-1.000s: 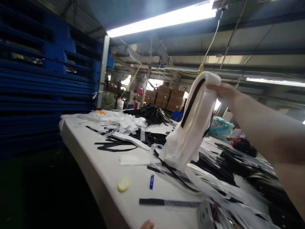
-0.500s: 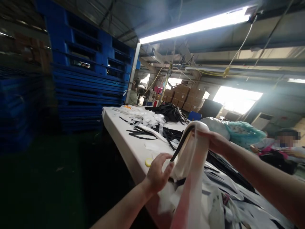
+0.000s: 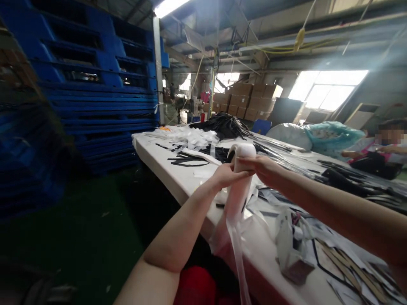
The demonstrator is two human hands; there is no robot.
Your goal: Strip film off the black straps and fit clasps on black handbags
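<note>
White, soft fabric band folded into a loop (image 3: 244, 150), gripped by the left hand (image 3: 226, 174) and the right hand (image 3: 266, 168) above a white tabletop (image 3: 183, 174); beyond lie thin black strips (image 3: 187, 161) and heaped white pieces (image 3: 199, 139).

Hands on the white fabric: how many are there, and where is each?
2: at the white fabric, the left hand is on the left and the right hand on the right, close together below its top loop. Parts of each may be hidden.
</note>
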